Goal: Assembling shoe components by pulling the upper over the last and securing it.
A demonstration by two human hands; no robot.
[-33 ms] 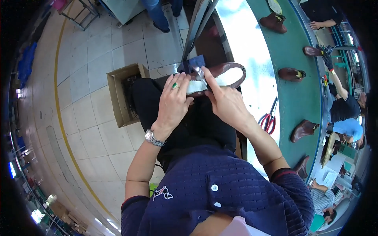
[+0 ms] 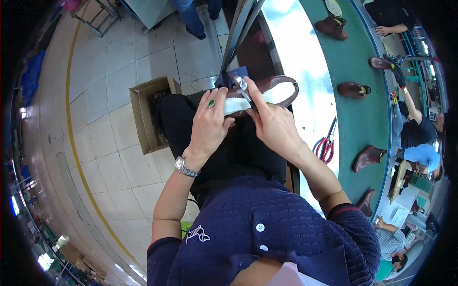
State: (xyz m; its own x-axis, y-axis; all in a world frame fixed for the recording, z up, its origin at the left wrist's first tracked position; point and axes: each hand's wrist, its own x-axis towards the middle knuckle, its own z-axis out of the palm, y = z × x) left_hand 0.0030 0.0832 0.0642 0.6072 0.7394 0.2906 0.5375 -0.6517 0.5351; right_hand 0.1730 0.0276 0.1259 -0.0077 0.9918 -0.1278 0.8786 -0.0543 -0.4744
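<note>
A brown leather shoe (image 2: pixel 270 82) lies across my lap, bottom side up, with a white insole-like surface (image 2: pixel 280 93) showing. Around its left end closes my left hand (image 2: pixel 210 114), fingers on the far side and thumb nearer me. My right hand (image 2: pixel 273 119) grips a shiny metal hand tool (image 2: pixel 241 85) over the middle of the shoe, index finger stretched along it. The tool's exact kind cannot be made out, as the hand hides its handle. Part of the shoe's left end is covered by my left fingers.
Right of me runs a metal ledge (image 2: pixel 305 71) bearing red-handled scissors (image 2: pixel 325 148). Beyond, a green conveyor belt (image 2: pixel 350 119) carries several brown boots, including an ankle boot (image 2: pixel 369 158). An open cardboard box (image 2: pixel 141 119) stands left of my knees. Other people work across the belt.
The tool has tilted slightly, its metal head shifting a little, with my right fingers moving along. My left hand and the shoe stay almost in place.
</note>
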